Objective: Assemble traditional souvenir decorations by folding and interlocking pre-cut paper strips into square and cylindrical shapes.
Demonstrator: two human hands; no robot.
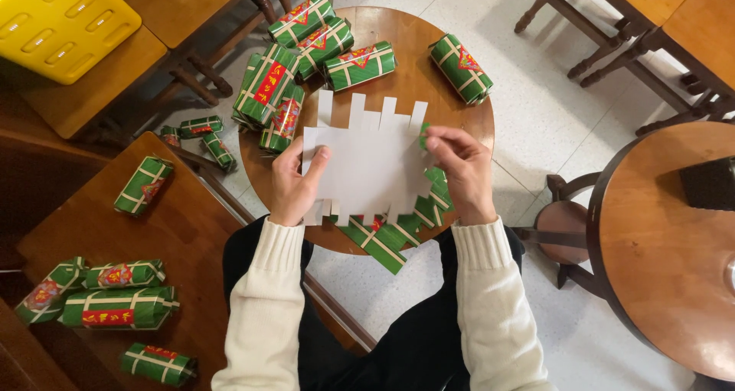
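I hold a flat sheet of woven paper strips (367, 165) over a small round wooden table (398, 42); its white back faces me and green printed ends stick out at the lower right. My left hand (295, 184) grips the sheet's left edge, thumb on top. My right hand (459, 169) pinches a strip at the right edge. Both sleeves are cream knit.
Several finished green paper cylinders with red labels (306, 54) lie on the round table; one (459, 68) sits apart at the right. More cylinders (115, 303) rest on a wooden bench at left. A yellow crate (57, 19) is top left, another round table (666, 253) right.
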